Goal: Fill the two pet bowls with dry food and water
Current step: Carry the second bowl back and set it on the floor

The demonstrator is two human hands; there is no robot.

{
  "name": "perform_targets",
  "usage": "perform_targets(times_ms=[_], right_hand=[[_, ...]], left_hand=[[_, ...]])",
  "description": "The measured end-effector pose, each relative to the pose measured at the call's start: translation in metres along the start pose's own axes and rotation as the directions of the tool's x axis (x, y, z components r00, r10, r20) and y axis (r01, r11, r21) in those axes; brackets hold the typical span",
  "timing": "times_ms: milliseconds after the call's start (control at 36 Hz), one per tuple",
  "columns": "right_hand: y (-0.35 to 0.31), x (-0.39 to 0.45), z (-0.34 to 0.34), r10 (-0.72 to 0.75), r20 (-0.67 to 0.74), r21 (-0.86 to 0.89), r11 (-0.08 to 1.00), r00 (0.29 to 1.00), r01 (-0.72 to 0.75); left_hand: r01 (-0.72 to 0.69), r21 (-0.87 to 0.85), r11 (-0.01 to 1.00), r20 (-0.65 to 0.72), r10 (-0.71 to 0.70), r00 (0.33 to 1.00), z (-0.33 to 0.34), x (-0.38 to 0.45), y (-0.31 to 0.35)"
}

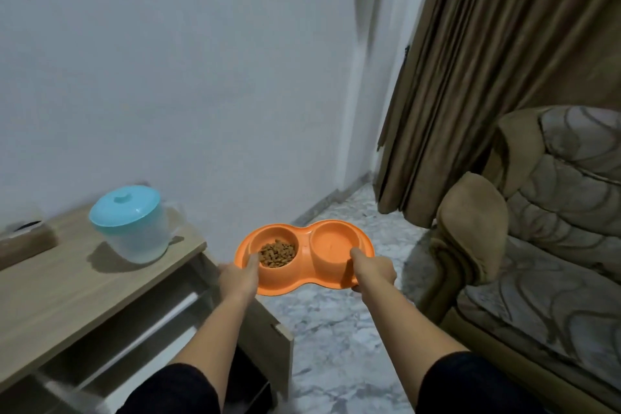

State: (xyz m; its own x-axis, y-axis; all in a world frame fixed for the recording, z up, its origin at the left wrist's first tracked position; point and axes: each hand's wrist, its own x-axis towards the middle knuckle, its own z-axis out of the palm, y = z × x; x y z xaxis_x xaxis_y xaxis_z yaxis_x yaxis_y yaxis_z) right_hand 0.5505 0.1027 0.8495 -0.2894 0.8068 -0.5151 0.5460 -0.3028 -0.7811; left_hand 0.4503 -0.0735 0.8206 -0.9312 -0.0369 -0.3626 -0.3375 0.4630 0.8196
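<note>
Two arms in dark sleeves reach forward. The left hand [239,276] grips the left end of the orange double pet bowl [304,259], with its thumb hooked over the rim and its fingers under the edge. The right hand [374,270] grips the right end the same way, thumb on top and fingers below. Both hands are closed tight on the bowl, and it hangs in the air between them, above the marble floor [339,339]. The cup next to the left hand holds brown dry food [278,251]. The cup next to the right hand looks smooth and shiny, so it may hold water, but I cannot tell for sure. I think the step now is to carry the bowl and put it down. To do this well, the bowl should stay flat and move slowly, so no food or water tips out, and both hands should go down together. To the left of the left hand is a wooden table [67,282]. On it, farther back, stands a clear jug with a blue lid [129,225]. To the right of the right hand is a brown sofa [537,245], and behind that hangs a brown curtain [487,77].
</note>
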Motion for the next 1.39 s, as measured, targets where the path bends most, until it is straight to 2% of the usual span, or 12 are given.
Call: perform_targets(times_ms=[250, 417, 833, 1056, 1389], right_hand=[[-0.033, 0.046, -0.004, -0.003, -0.074, 0.015, 1.0, 0.997, 0.004], [-0.04, 0.067, 0.005, 0.025, -0.04, 0.022, 0.999, 0.999, -0.024], [-0.101, 0.166, 0.024, -0.042, 0.115, -0.068, 0.996, 0.992, 0.05], [-0.151, 0.241, 0.017, -0.09, 0.233, -0.209, 0.968, 0.968, 0.14], [-0.176, 0.294, 0.04, -0.067, 0.352, -0.227, 0.961, 0.934, 0.155]], left_hand=[[-0.021, 0.014, 1.0, 0.056, 0.02, 0.998, 0.044, 0.03, 0.031], [-0.014, -0.013, 1.0, 0.077, 0.015, 0.997, 0.054, 0.045, 0.04], [0.08, -0.11, 0.991, -0.073, -0.089, 0.993, 0.118, 0.086, 0.075], [0.157, -0.219, 0.963, -0.194, -0.2, 0.96, 0.184, 0.096, 0.102], [0.207, -0.29, 0.934, -0.312, -0.297, 0.903, 0.218, 0.114, 0.114]])
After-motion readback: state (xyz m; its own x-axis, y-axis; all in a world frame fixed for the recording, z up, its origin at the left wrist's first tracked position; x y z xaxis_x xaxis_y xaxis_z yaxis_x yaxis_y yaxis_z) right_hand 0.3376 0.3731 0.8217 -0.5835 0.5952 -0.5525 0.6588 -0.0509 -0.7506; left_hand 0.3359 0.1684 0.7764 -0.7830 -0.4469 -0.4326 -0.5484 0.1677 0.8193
